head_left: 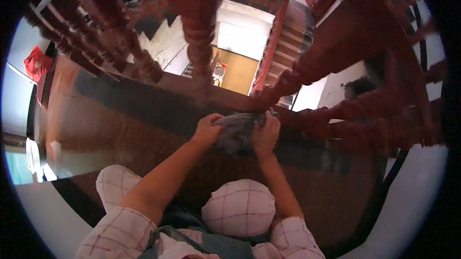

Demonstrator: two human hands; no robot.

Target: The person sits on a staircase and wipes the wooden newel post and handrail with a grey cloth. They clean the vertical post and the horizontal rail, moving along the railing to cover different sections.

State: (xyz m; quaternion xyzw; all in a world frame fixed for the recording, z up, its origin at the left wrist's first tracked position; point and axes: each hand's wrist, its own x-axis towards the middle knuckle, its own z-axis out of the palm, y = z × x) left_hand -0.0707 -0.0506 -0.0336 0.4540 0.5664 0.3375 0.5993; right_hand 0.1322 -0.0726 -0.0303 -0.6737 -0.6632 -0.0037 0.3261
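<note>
A grey cloth [236, 134] is stretched between my two hands, just above the dark band of the brown floor. My left hand [208, 129] pinches its left edge, with the thumb and fingers closed on it. On the other side my right hand [267, 133] grips the bunched right end, and a bit of cloth sticks up past the fingers. The lower part of the cloth hangs in loose folds. Just beyond it stand the bases of the dark red wooden balusters [199, 43].
Through the railing, a stairwell drops to a yellowish floor [240, 74] and a lower flight of stairs [288, 43]. A thick slanted baluster [326, 52] stands close on the right. A red bag [37, 64] is at the far left. My checked-cloth knee [240, 206] rises below my hands.
</note>
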